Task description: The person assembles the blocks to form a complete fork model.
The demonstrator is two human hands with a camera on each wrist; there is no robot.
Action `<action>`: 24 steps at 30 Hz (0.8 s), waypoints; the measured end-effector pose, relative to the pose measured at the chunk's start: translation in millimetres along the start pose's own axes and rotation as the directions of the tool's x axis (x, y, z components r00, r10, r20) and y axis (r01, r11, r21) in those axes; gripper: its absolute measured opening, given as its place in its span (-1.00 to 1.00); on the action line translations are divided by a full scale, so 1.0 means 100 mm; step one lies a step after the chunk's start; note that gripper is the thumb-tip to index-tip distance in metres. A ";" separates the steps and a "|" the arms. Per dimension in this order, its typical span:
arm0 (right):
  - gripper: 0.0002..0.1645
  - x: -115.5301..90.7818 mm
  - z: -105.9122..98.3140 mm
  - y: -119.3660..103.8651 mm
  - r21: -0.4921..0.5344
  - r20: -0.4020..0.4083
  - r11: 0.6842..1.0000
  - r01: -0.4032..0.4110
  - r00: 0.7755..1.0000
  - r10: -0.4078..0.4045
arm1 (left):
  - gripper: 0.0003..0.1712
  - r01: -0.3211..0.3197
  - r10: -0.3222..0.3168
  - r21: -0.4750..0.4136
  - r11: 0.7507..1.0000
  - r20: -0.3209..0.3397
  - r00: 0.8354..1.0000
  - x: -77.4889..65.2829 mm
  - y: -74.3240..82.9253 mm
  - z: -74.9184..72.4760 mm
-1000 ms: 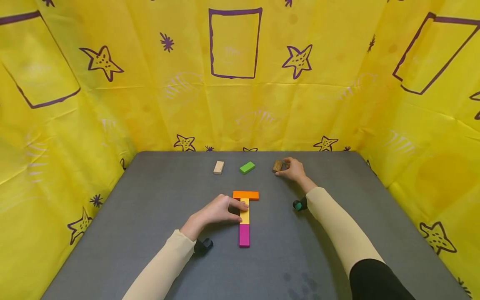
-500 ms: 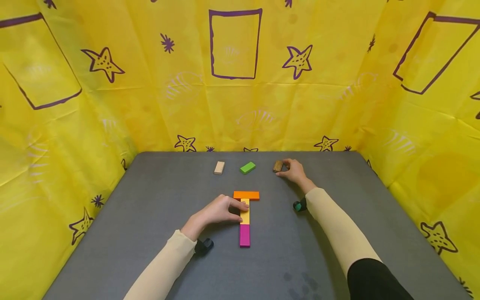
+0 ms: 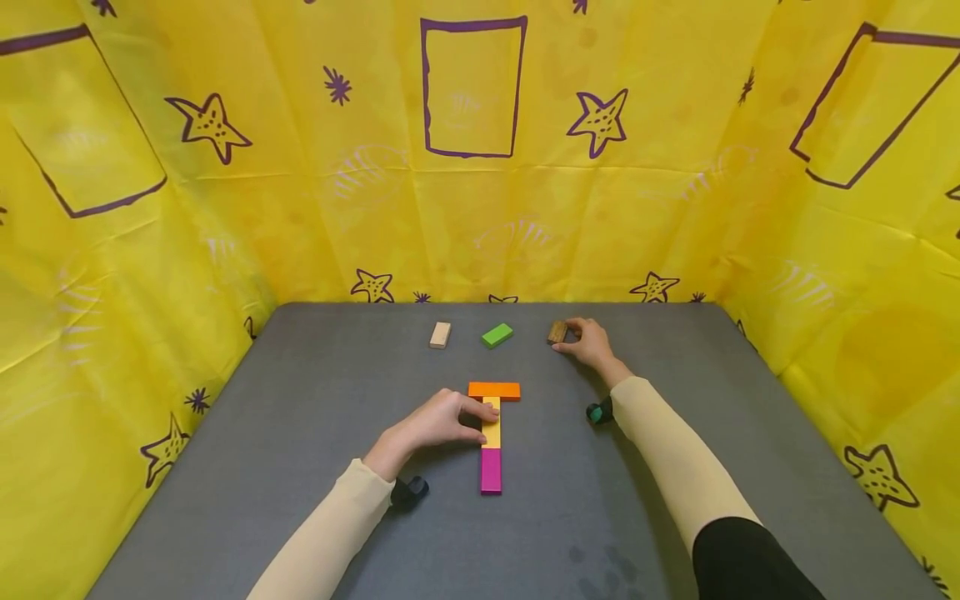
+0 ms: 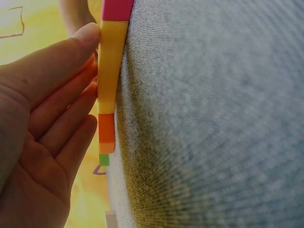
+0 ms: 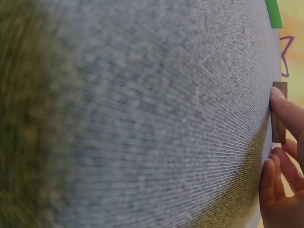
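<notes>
In the head view, a yellow block [image 3: 491,429] lies flat on the grey table. An orange block [image 3: 493,391] sits crosswise at its far end and a magenta block [image 3: 491,472] lines up with its near end, making a T shape. My left hand [image 3: 438,421] rests its thumb and fingertips on the yellow block's top; the left wrist view shows these fingers fairly straight. Farther off to the right, my right hand [image 3: 588,343] pinches a dark brown wooden block [image 3: 557,332] lying on the table. Its thumb [image 5: 278,95] is against the block; some fingertips are hidden behind it.
A green block [image 3: 497,336] and a pale wooden block [image 3: 440,336] lie apart on the far part of the table [image 3: 352,358]. Yellow cloth [image 3: 465,217] with purple drawings encloses the back and both sides.
</notes>
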State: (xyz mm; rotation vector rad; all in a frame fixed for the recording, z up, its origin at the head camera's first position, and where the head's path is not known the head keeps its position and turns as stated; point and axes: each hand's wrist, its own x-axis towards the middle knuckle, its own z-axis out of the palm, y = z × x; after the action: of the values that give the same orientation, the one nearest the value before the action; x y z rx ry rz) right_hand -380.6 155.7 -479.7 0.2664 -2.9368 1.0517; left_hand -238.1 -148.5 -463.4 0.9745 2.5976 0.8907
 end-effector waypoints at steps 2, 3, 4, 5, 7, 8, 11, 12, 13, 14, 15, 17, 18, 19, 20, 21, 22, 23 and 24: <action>-0.23 -0.01 0.01 0.01 -0.004 -0.002 1.000 0.003 1.000 -0.003 | -0.53 0.003 -0.003 -0.001 1.000 0.003 1.000 0.00 0.00 0.00; -0.23 -0.01 0.01 0.01 -0.006 -0.004 1.000 0.003 1.000 -0.003 | -0.53 0.006 -0.006 -0.003 1.000 0.004 1.000 0.00 0.00 0.01; -0.23 -0.01 0.01 0.01 -0.006 -0.007 1.000 0.005 1.000 -0.005 | -0.53 0.006 -0.006 -0.007 1.000 0.004 1.000 0.00 0.00 0.01; -0.23 0.00 0.01 0.01 -0.006 -0.011 1.000 0.006 1.000 -0.007 | -0.53 0.007 -0.007 -0.009 1.000 0.003 1.000 0.01 -0.01 0.01; -0.23 0.00 0.00 0.00 -0.006 -0.017 1.000 0.006 1.000 -0.006 | -0.52 0.007 -0.007 -0.012 1.000 0.002 1.000 0.01 -0.01 0.02; -0.23 0.00 0.00 0.00 -0.006 -0.019 1.000 0.006 1.000 -0.006 | -0.52 0.008 -0.008 -0.011 1.000 0.002 1.000 0.01 -0.01 0.02; -0.23 0.00 0.00 0.00 -0.009 -0.021 1.000 0.003 1.000 -0.003 | -0.52 0.005 -0.005 -0.004 1.000 0.000 1.000 0.02 -0.02 0.02; -0.23 -0.01 0.00 -0.01 -0.009 -0.021 1.000 0.000 1.000 -0.001 | -0.52 0.001 -0.001 -0.001 1.000 -0.001 1.000 0.02 -0.02 0.02; -0.23 -0.01 0.00 -0.01 -0.010 -0.020 1.000 -0.001 1.000 0.001 | -0.53 -0.001 0.001 0.001 1.000 -0.002 1.000 0.02 -0.02 0.02; -0.24 -0.01 0.00 -0.01 -0.010 -0.020 1.000 -0.002 1.000 0.001 | -0.53 -0.002 0.002 0.002 1.000 -0.003 1.000 0.02 -0.03 0.02; -0.24 -0.01 0.00 -0.01 -0.010 -0.020 1.000 -0.002 1.000 0.002 | -0.53 -0.003 0.003 0.003 1.000 -0.004 1.000 0.02 -0.03 0.02; -0.23 -0.01 -0.01 -0.01 -0.009 -0.021 1.000 -0.004 1.000 0.004 | -0.53 -0.007 0.007 0.004 1.000 -0.006 1.000 0.02 -0.04 0.02; -0.23 -0.01 -0.01 -0.01 -0.009 -0.021 1.000 -0.005 1.000 0.005 | -0.53 -0.008 0.008 0.005 1.000 -0.007 1.000 0.02 -0.04 0.02; -0.23 -0.01 -0.01 -0.01 -0.009 -0.021 1.000 -0.006 1.000 0.006 | -0.53 -0.008 0.008 0.005 1.000 -0.007 1.000 0.02 -0.04 0.02; -0.23 -0.01 0.00 -0.01 -0.007 -0.022 1.000 -0.007 1.000 0.007 | -0.54 -0.007 0.007 0.005 1.000 -0.007 1.000 0.03 -0.04 0.03; -0.23 -0.01 0.00 -0.01 -0.006 -0.022 1.000 -0.009 1.000 0.009 | -0.54 -0.009 0.009 0.005 1.000 -0.007 1.000 0.03 -0.04 0.03; -0.22 -0.01 0.00 -0.01 -0.003 -0.021 1.000 -0.012 1.000 0.012 | -0.54 -0.009 0.009 0.005 1.000 -0.008 1.000 0.03 -0.04 0.03; -0.22 -0.01 0.00 -0.02 0.002 -0.019 1.000 -0.013 1.000 0.013 | -0.54 -0.010 0.010 0.006 1.000 -0.008 1.000 0.02 -0.04 0.02; -0.22 -0.01 -0.01 -0.02 0.007 -0.018 1.000 -0.015 1.000 0.015 | -0.54 -0.011 0.011 0.006 1.000 -0.008 1.000 0.02 -0.03 0.02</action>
State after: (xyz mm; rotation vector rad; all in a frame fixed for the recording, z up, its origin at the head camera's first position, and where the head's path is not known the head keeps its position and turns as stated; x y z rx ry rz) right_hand -379.5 155.1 -478.3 0.2345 -2.9248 1.0600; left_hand -240.7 -147.9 -467.4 0.9893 2.6056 0.8926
